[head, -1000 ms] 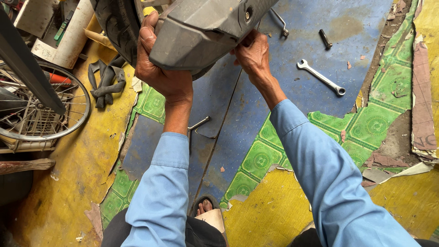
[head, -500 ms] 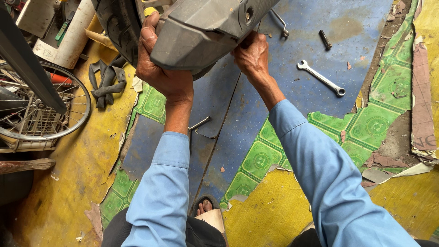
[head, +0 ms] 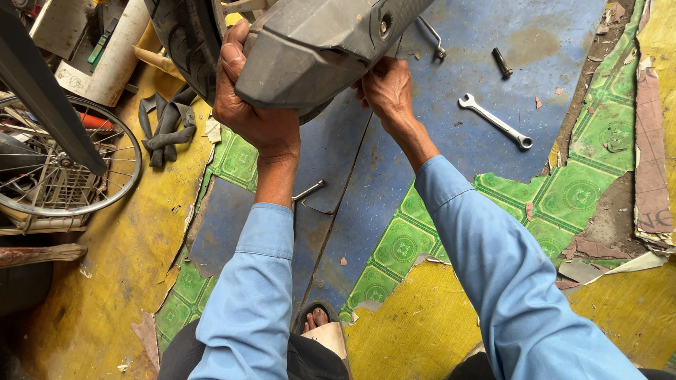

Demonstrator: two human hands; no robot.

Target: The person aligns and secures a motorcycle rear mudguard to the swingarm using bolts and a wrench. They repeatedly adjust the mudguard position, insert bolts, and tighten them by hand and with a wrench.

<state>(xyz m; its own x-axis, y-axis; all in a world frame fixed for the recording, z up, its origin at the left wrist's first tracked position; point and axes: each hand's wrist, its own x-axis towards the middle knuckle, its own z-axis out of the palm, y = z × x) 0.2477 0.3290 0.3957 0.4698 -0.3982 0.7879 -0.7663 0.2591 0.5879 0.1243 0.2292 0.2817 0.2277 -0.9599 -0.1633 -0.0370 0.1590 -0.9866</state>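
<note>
Up top centre of the head view: grey plastic fender (head: pixel 317 49), tilted, held above the floor (head: pixel 436 162) by both hands. Left hand (head: pixel 250 105) wrapped around its left edge, fingers curled over the top, thumb side against the black tyre (head: pixel 186 46) just beside it. Right hand (head: pixel 384 88) grips the lower right edge of the fender, fingers tucked under and partly hidden; closed on it as far as I can see. Both sleeves light blue.

On the floor, worn blue sheet over green patterned and yellow patches:
- combination wrench (head: pixel 496 121) right of the right hand, well apart from it
- short dark bolt (head: pixel 501 62) just above the wrench
- thin metal hook tool (head: pixel 431 35) near the fender's right end
- bent metal rod (head: pixel 308 191) between the forearms
- black rubber strips (head: pixel 165 127) left of the left hand
- spoked wheel (head: pixel 67 165) at far left, partly behind a dark bar
- sandalled foot (head: pixel 320 327) at bottom, between the arms
</note>
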